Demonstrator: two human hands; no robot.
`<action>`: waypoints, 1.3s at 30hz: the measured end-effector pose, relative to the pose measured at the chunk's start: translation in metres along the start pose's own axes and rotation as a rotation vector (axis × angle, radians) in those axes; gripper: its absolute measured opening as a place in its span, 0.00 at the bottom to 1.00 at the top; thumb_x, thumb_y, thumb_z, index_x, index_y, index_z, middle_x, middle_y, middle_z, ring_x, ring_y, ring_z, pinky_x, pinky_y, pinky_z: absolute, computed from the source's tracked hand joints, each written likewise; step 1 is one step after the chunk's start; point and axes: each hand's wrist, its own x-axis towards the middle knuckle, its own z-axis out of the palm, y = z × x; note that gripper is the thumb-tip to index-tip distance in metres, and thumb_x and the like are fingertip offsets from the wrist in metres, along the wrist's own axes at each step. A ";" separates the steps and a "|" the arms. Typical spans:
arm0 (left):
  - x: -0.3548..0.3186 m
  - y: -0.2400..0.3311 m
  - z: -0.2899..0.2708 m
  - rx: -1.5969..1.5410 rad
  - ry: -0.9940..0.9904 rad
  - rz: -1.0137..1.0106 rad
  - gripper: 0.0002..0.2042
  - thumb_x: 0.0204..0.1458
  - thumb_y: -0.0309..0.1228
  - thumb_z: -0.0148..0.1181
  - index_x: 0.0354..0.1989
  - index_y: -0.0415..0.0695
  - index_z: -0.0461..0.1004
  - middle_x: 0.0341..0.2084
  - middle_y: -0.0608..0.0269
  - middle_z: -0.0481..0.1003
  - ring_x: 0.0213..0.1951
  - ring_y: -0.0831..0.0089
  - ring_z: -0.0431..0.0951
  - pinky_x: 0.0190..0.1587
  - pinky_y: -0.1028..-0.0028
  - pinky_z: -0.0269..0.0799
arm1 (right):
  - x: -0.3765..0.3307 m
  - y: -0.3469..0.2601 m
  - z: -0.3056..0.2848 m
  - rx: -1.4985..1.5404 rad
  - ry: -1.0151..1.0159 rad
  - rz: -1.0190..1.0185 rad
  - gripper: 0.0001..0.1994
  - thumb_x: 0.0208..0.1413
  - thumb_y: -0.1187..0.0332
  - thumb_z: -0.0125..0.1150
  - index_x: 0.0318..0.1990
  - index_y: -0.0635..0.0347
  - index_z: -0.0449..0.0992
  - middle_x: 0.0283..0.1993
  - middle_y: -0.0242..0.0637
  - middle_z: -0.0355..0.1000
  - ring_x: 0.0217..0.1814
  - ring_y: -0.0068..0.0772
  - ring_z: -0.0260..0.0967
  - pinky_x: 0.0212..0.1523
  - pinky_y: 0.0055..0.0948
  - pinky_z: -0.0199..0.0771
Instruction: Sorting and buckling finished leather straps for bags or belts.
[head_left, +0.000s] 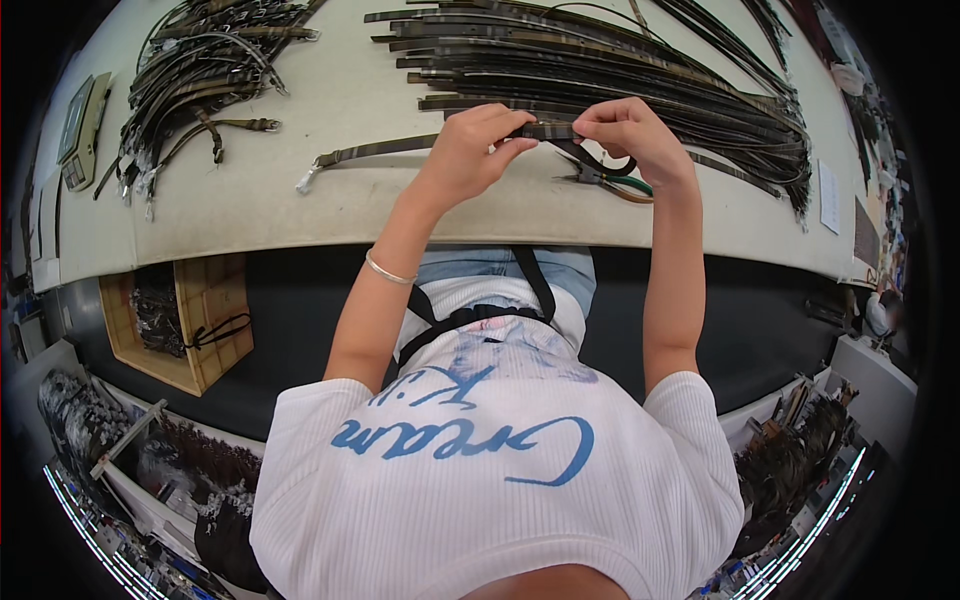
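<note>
A dark narrow belt (385,148) lies across the near part of the table, its left end wrapped in clear plastic. My left hand (475,152) pinches it between thumb and fingers. Just to the right, my right hand (635,142) grips the same belt with its fingertips, and a short stretch shows between both hands. Below the right hand are pliers (630,188) with green and orange handles. A black looped handle (612,168), perhaps of scissors, shows beside them; whether the right hand touches it I cannot tell.
Long dark straps (600,70) lie in a thick pile behind my hands. Buckled belts (215,75) are heaped at the far left, beside a scale (82,135). Under the table edge stands a wooden box (215,365) with dark straps inside. More bundles (800,460) hang behind me.
</note>
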 end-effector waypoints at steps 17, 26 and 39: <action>0.003 0.005 -0.005 -0.090 -0.015 -0.065 0.14 0.46 0.25 0.67 0.42 0.37 0.77 0.28 0.61 0.76 0.27 0.75 0.72 0.31 0.78 0.68 | 0.010 0.003 0.023 -0.071 0.019 -0.228 0.22 0.59 0.50 0.53 0.30 0.62 0.79 0.18 0.21 0.59 0.22 0.15 0.52 0.25 0.20 0.50; 0.008 0.011 -0.025 -0.676 0.081 -0.356 0.16 0.47 0.24 0.67 0.46 0.36 0.78 0.31 0.62 0.79 0.33 0.79 0.77 0.35 0.82 0.69 | 0.010 0.019 0.017 0.228 -0.103 -0.412 0.15 0.59 0.67 0.57 0.52 0.61 0.75 0.47 0.33 0.74 0.53 0.24 0.68 0.59 0.27 0.61; 0.004 0.007 -0.030 -0.634 0.050 -0.352 0.16 0.48 0.22 0.65 0.47 0.36 0.77 0.32 0.61 0.80 0.34 0.78 0.77 0.38 0.81 0.72 | 0.031 0.010 0.033 0.485 -0.342 -0.462 0.08 0.54 0.71 0.56 0.38 0.65 0.77 0.33 0.33 0.72 0.37 0.26 0.66 0.44 0.27 0.65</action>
